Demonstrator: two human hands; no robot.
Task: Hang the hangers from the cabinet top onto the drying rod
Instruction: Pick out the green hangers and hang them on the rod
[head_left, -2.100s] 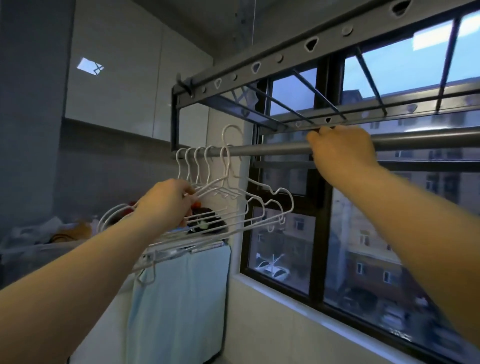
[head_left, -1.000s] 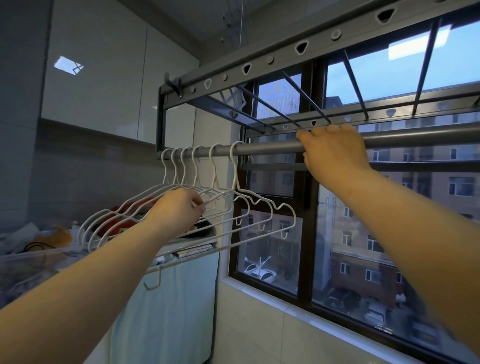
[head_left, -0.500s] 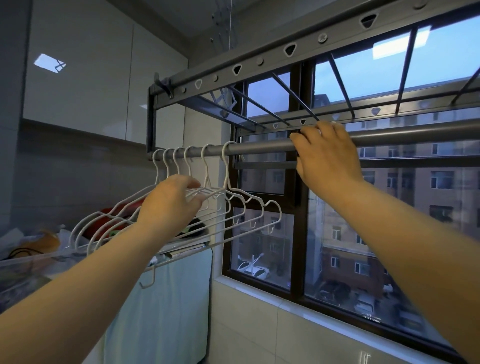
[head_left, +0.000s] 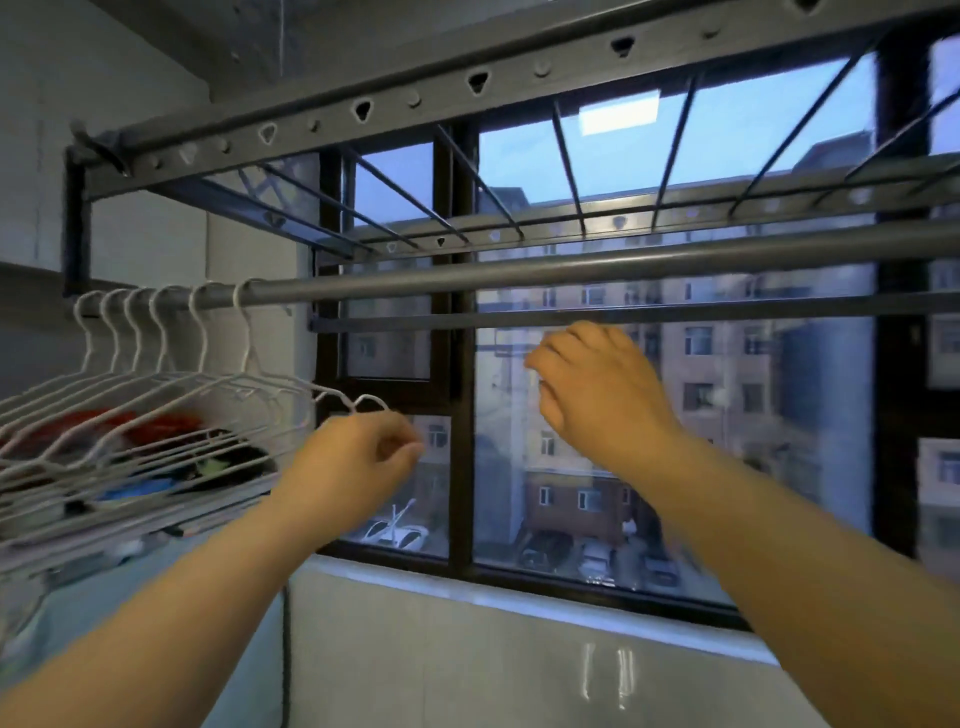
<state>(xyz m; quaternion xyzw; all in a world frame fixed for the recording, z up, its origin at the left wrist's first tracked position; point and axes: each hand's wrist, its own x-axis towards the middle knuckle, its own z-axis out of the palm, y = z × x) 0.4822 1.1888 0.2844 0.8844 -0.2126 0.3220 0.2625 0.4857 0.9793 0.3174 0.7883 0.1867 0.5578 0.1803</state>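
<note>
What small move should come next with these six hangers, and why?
Probably draw the left hand clear of the hangers: all six hooks sit over the drying rod, and the right hand hangs below it, holding nothing.

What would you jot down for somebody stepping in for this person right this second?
Left hand: fingers curled just under the tip of the nearest hanger; I cannot tell whether it pinches the wire.
Right hand: loosely curled below the drying rod, holding nothing.
Hangers: six white ones, all hooked on the rod's left end.
Done: those six are hung.
Left: check the cluttered cabinet top behind them for more; none shows clearly.
</note>
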